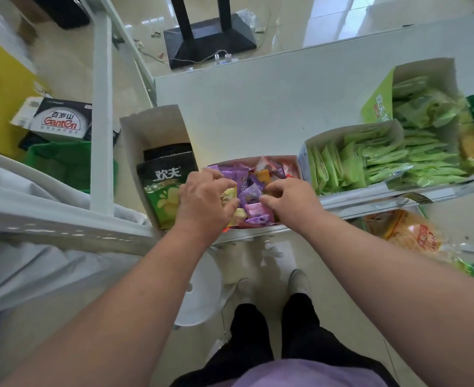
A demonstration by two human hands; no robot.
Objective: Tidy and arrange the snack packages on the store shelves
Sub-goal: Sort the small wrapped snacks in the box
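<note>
A low box [291, 160] on the white shelf [258, 113] holds several small purple, pink, yellow and red snack packets [254, 192]. Both my hands are inside it. My left hand [205, 199] has its fingers curled down into the packets at the left side, over yellow and purple ones. My right hand [291, 199] curls its fingers and thumb around packets at the right side. Which packet each hand grips is hidden by the fingers.
Left of the box a white carton [152, 127] holds dark and green chip bags [160, 191]. To the right, two cartons [395, 129] hold several green sachets [384, 163]. An orange bag [409, 233] lies on the shelf below. A white stool [199, 297] stands by my feet.
</note>
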